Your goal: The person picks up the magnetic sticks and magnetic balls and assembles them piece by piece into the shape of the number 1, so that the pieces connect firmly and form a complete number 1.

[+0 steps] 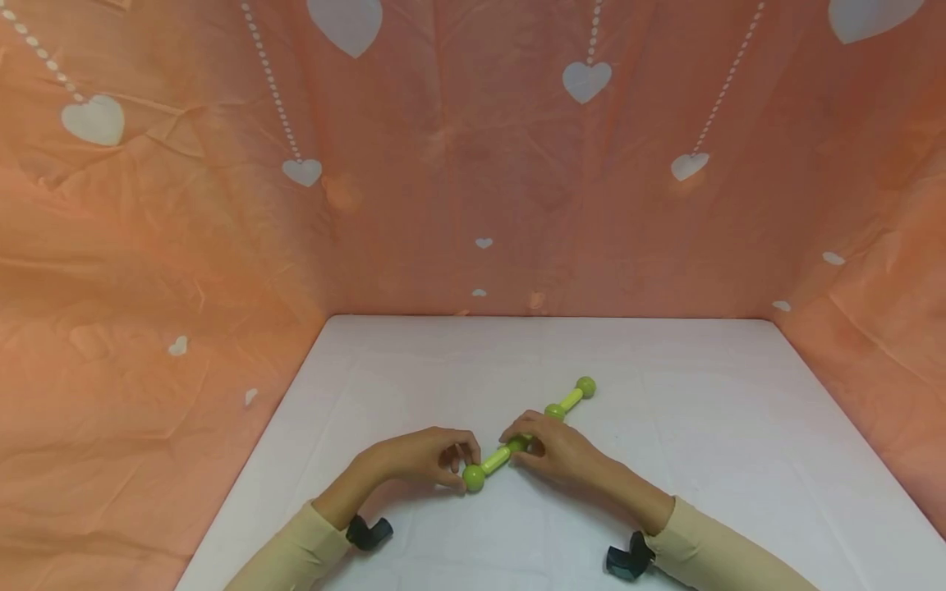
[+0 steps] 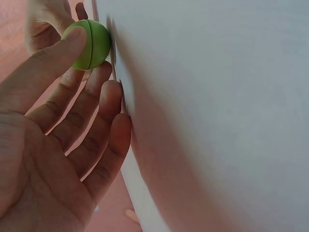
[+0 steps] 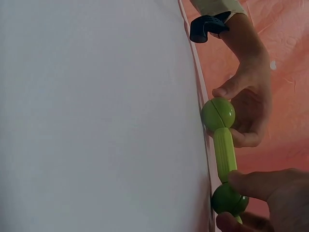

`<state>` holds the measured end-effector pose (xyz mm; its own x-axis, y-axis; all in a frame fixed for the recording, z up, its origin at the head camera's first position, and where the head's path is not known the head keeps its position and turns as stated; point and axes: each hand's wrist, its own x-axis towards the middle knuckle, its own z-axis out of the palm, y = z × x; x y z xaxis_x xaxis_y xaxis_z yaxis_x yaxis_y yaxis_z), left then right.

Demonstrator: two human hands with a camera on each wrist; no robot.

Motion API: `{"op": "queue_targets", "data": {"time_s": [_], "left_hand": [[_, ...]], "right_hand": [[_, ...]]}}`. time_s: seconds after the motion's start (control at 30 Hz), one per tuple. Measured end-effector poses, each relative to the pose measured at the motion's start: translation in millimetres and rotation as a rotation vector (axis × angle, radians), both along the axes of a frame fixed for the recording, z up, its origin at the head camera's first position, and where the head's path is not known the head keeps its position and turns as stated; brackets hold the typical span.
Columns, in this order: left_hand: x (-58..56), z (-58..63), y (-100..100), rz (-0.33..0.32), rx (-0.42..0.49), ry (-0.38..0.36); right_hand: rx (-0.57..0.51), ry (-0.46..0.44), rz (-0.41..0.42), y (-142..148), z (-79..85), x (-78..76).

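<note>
A straight chain of green balls joined by lighter yellow-green rods lies slantwise on the white table in the head view. My left hand [image 1: 432, 455] pinches its near end ball [image 1: 474, 478] between thumb and fingers. In the left wrist view that ball [image 2: 99, 44] shows a seam round it, and the other fingers extend beside the table surface. My right hand [image 1: 565, 451] grips the chain at the second ball [image 3: 226, 199], thumb by the end of the first rod [image 3: 224, 154]. The hand hides part of the middle rod. Beyond it are a third ball [image 1: 554, 412], a rod [image 1: 571, 400] and the far end ball [image 1: 586, 387].
The white tabletop [image 1: 709, 427] reaches back to an orange cloth [image 1: 517, 180] with pale hearts, which also hangs along both sides. Each wrist carries a black strap-on device, one at the left [image 1: 369, 533] and one at the right [image 1: 630, 558].
</note>
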<state>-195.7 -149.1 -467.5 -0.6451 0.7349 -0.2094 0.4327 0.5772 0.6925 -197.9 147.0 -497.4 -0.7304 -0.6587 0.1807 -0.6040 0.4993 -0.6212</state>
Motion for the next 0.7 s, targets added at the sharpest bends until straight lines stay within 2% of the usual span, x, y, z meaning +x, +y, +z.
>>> {"op": "queue_targets", "data": {"time_s": [0.13,0.23,0.5,0.7], "left_hand": [[0.9,0.9,-0.1,0.003,-0.004,-0.006],[1.0,1.2,-0.4,0.003,-0.005,-0.006],[-1.2,0.4,-0.4,-0.002,0.010,-0.032],[-1.6,-0.2,-0.8,-0.008,0.011,-0.038]], "right_hand": [[-0.017,0.000,-0.050,2.1,0.2,1.7],[-0.048,0.031,-0.078,3.7,1.5,3.5],[-0.142,0.057,-0.078,9.0,4.0,9.1],[-0.137,0.059,-0.105,12.9,3.8,14.9]]}}
